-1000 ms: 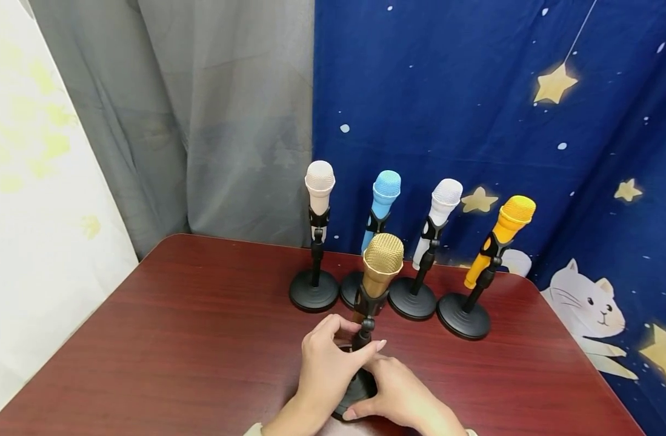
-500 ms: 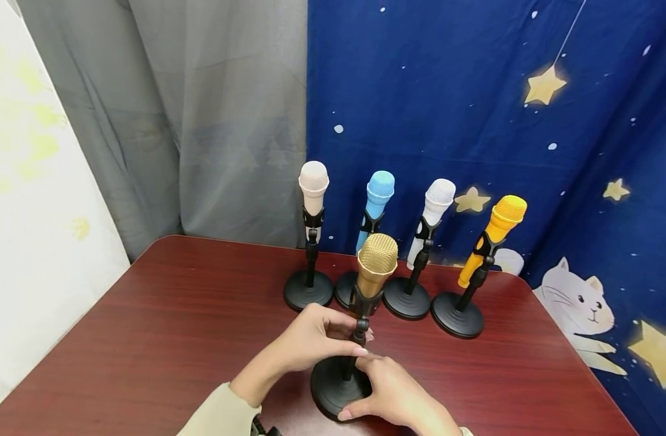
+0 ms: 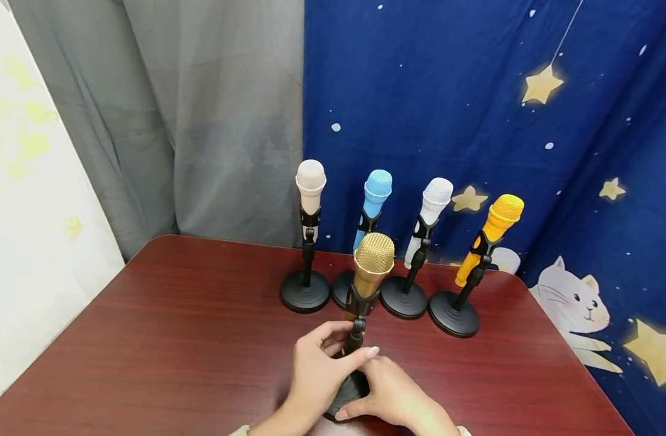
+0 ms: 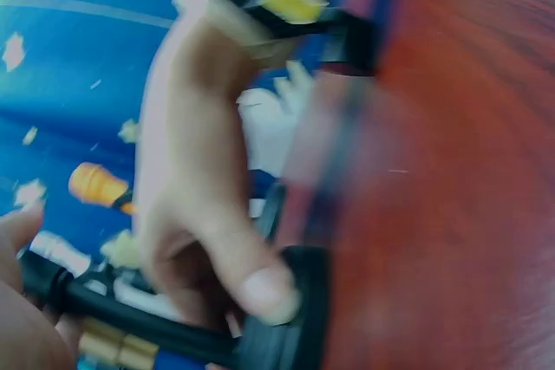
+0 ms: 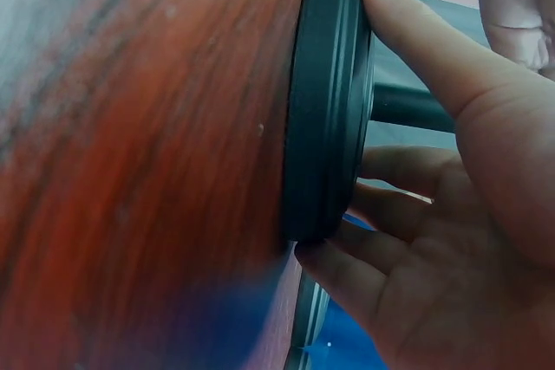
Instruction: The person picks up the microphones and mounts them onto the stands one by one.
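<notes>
A gold microphone (image 3: pixel 374 257) sits tilted in the clip of a black desk stand near the front of the table. With thumb and fingers, my left hand (image 3: pixel 317 370) holds the stand's upright pole (image 4: pixel 152 318) just under the clip joint. Low on the right, my right hand (image 3: pixel 394 395) grips the round stand base (image 5: pixel 329 101); its thumb lies at the near rim, and fingers reach round the far side in the right wrist view. The base's flat underside faces the table. My hands partly cover the pole and base in the head view.
Behind stand a cream microphone (image 3: pixel 311 181), a blue microphone (image 3: pixel 377 188), a white microphone (image 3: pixel 435 197) and a yellow microphone (image 3: pixel 502 218), each on a black stand. The brown table (image 3: pixel 174 339) ends at a grey curtain (image 3: pixel 234 121) and a blue star-patterned curtain (image 3: pixel 420 72).
My left hand swung outward on the pole half a second ago, forearm out to the left, and is now back nearer the front. My right hand has kept its grip on the base.
</notes>
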The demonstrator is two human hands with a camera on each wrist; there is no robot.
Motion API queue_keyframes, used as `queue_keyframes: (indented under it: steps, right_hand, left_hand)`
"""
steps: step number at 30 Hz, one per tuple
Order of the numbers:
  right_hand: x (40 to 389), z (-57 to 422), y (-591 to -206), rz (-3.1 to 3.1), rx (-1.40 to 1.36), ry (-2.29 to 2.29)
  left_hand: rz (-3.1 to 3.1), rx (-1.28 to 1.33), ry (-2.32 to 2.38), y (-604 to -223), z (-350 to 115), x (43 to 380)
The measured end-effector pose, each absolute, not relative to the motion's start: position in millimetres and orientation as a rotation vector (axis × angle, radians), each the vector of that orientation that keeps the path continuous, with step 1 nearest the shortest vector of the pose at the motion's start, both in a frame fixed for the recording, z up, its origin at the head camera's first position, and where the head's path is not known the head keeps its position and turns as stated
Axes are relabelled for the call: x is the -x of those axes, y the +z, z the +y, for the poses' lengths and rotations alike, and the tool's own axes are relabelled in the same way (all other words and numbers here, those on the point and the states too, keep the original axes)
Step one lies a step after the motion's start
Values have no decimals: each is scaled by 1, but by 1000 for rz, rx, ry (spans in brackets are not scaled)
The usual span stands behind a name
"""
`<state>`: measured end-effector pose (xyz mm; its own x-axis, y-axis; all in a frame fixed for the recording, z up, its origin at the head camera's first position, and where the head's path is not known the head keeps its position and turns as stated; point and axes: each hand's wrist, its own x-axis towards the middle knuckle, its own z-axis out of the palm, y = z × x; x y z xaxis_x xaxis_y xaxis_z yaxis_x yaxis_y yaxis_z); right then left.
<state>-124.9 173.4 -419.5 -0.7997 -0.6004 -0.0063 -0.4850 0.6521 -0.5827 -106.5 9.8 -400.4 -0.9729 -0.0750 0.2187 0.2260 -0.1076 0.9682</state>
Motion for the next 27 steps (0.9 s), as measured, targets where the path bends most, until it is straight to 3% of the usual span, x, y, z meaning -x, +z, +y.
queue_keyframes:
  steps: [4, 10, 14, 21, 27]
  right_hand:
    - [124, 174, -421, 2669, 875, -874]
    - [127, 173, -420, 2659, 913, -877]
    - [128, 173, -418, 2652, 922, -868]
    - [127, 171, -416, 2676, 920, -823]
    - [127, 172, -416, 2680, 926, -796]
  left_hand:
    - [-1913, 24, -2089, -402, 21, 102]
    - [-1942, 30, -2090, -402, 18, 108]
    - [-1964, 174, -2108, -404, 12, 110]
    - [-1914, 648, -2057, -409, 0, 119]
    - [-2039, 698, -2017, -408, -9, 122]
